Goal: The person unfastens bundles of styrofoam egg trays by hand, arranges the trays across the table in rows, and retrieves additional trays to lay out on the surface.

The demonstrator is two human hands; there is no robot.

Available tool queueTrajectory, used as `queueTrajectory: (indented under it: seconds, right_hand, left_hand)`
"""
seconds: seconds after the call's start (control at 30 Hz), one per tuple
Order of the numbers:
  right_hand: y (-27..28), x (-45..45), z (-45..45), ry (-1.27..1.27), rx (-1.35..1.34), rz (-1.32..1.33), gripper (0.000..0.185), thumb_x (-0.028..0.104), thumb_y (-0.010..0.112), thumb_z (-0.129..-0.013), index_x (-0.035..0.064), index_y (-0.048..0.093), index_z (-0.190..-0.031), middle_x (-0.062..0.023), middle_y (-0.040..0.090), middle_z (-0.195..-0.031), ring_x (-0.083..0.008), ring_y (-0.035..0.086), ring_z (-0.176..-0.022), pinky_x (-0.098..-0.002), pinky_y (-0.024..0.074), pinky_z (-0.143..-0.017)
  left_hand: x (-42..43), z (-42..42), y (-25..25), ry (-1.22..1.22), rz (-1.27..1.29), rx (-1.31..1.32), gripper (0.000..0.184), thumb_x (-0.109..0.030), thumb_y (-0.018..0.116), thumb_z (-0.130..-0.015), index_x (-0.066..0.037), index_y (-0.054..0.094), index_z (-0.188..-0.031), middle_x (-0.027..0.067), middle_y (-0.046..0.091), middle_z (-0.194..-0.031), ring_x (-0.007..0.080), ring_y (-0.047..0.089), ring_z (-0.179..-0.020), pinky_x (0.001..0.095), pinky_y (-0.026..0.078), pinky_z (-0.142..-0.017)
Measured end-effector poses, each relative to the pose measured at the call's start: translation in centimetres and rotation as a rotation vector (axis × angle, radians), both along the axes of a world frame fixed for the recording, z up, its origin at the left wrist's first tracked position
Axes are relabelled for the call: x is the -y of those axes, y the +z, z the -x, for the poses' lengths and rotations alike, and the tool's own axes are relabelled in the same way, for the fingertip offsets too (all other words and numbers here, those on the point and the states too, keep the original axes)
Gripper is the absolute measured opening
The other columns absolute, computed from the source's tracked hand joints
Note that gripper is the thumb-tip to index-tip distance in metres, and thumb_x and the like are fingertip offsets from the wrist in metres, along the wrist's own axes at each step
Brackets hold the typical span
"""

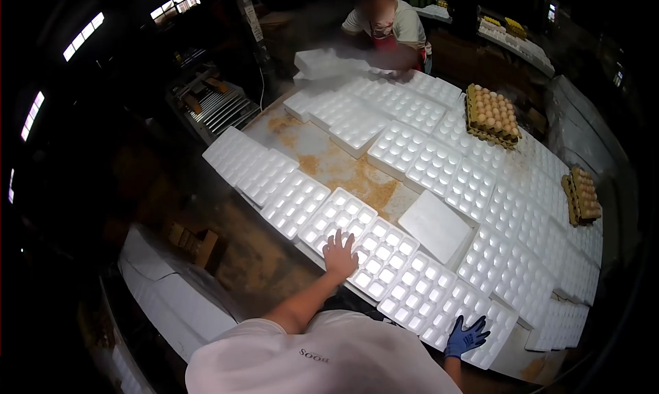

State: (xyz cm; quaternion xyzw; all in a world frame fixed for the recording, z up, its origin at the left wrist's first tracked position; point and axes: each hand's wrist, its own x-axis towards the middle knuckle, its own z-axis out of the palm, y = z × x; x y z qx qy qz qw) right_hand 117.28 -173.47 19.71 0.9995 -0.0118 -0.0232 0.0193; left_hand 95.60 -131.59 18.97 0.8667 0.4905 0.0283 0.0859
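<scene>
My left hand point(340, 255) is bare, its fingers spread over the edge of a white foam egg tray point(338, 215) in the row along the table's near side. Beside it lies another foam tray point(381, 253) with square pockets. Wearing a blue glove, my right hand point(467, 337) rests with fingers apart on the foam tray point(493, 325) at the right end of that row. Neither hand grips anything. Between them sits one more foam tray point(417, 291). The pockets of these near trays hold no eggs.
Across the table point(374, 191), more foam trays spread out, with a flat white foam piece point(434, 226) among them. Stacked cartons of brown eggs point(492, 112) and a second egg stack point(582, 196) stand on the right. A co-worker point(388, 27) leans over the far side. A roller conveyor point(216, 106) stands left.
</scene>
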Motion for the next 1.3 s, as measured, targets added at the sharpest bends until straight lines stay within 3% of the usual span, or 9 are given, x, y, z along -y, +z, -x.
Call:
queueTrajectory:
  seconds: [0.17, 0.4, 0.5, 0.63, 0.9, 1.17, 1.27, 1.3]
  right_hand:
    - [-2.6, 1.2, -0.3, 0.059, 0.12, 0.059, 0.09, 0.071, 0.054, -0.093, 0.018, 0.032, -0.162, -0.0057, 0.038, -0.163, -0.0455, 0.026, -0.151, -0.0618, 0.0234, -0.12]
    - [-2.0, 0.9, -0.3, 0.051, 0.098, 0.102, 0.088, 0.073, 0.048, -0.096, 0.0196, 0.029, -0.163, -0.0037, 0.039, -0.162, -0.0461, 0.028, -0.15, -0.0602, 0.026, -0.119]
    - [-1.8, 0.7, -0.3, 0.035, 0.062, 0.067, 0.089, 0.071, 0.052, -0.095, 0.0203, 0.028, -0.164, -0.0049, 0.038, -0.163, -0.0456, 0.023, -0.153, -0.0598, 0.021, -0.122]
    - [-1.5, 0.5, -0.3, 0.024, 0.058, 0.099, 0.089, 0.073, 0.049, -0.095, 0.0212, 0.028, -0.164, -0.0054, 0.04, -0.162, -0.0462, 0.026, -0.151, -0.0595, 0.0222, -0.121]
    - [-1.6, 0.6, -0.4, 0.026, 0.04, 0.134, 0.087, 0.072, 0.047, -0.097, 0.0212, 0.027, -0.164, -0.0011, 0.035, -0.165, -0.043, 0.024, -0.152, -0.0573, 0.0227, -0.122]
    - [-3.6, 1.4, -1.0, -0.01, 0.111, 0.196, 0.086, 0.076, 0.046, -0.095, 0.03, 0.025, -0.165, -0.0004, 0.025, -0.17, -0.0381, 0.031, -0.151, -0.0574, 0.0287, -0.118]
    - [-2.4, 0.9, -0.5, 0.008, 0.109, 0.192, 0.085, 0.075, 0.046, -0.095, 0.029, 0.028, -0.164, -0.0003, 0.029, -0.169, -0.0395, 0.034, -0.149, -0.0588, 0.0304, -0.117]
    - [-3.6, 1.4, -0.8, 0.063, 0.185, 0.229, 0.083, 0.076, 0.047, -0.095, 0.0278, 0.034, -0.162, -0.0001, 0.036, -0.165, -0.0405, 0.04, -0.145, -0.0607, 0.0341, -0.114]
  left_hand:
    - [-0.1, 0.2, -0.4, -0.009, -0.049, 0.041, 0.072, -0.043, 0.067, -0.087, -0.021, 0.047, -0.153, 0.0173, 0.031, -0.162, 0.0387, 0.033, -0.142, 0.0544, 0.035, -0.105]
    - [-0.4, 0.3, -0.5, 0.0, -0.022, 0.068, 0.071, -0.041, 0.068, -0.086, -0.019, 0.048, -0.15, 0.0175, 0.033, -0.161, 0.0397, 0.035, -0.141, 0.0538, 0.035, -0.106]
    - [-0.2, 0.4, -0.7, -0.002, -0.01, 0.079, 0.071, -0.041, 0.067, -0.086, -0.019, 0.048, -0.15, 0.0176, 0.033, -0.161, 0.0404, 0.034, -0.142, 0.0542, 0.035, -0.107]
    - [-0.5, 0.2, -0.7, 0.01, -0.02, 0.084, 0.069, -0.039, 0.068, -0.086, -0.019, 0.05, -0.149, 0.0178, 0.032, -0.161, 0.0395, 0.033, -0.143, 0.0531, 0.034, -0.108]
    - [-0.4, 0.4, -0.8, -0.02, -0.023, 0.108, 0.07, -0.038, 0.069, -0.085, -0.02, 0.05, -0.15, 0.0186, 0.032, -0.162, 0.0405, 0.034, -0.142, 0.0535, 0.034, -0.108]
    - [-0.4, 0.8, -0.5, -0.022, -0.06, 0.134, 0.067, -0.041, 0.069, -0.085, -0.019, 0.054, -0.147, 0.0196, 0.035, -0.16, 0.0404, 0.037, -0.14, 0.0542, 0.036, -0.106]
    - [-1.0, 0.9, -0.9, -0.032, -0.024, 0.2, 0.066, -0.041, 0.07, -0.085, -0.019, 0.055, -0.146, 0.0188, 0.034, -0.161, 0.04, 0.036, -0.141, 0.0542, 0.036, -0.107]
    - [-0.8, 1.2, -1.0, -0.014, 0.001, 0.235, 0.066, -0.041, 0.07, -0.085, -0.019, 0.056, -0.145, 0.0187, 0.034, -0.161, 0.0401, 0.035, -0.142, 0.0544, 0.036, -0.107]
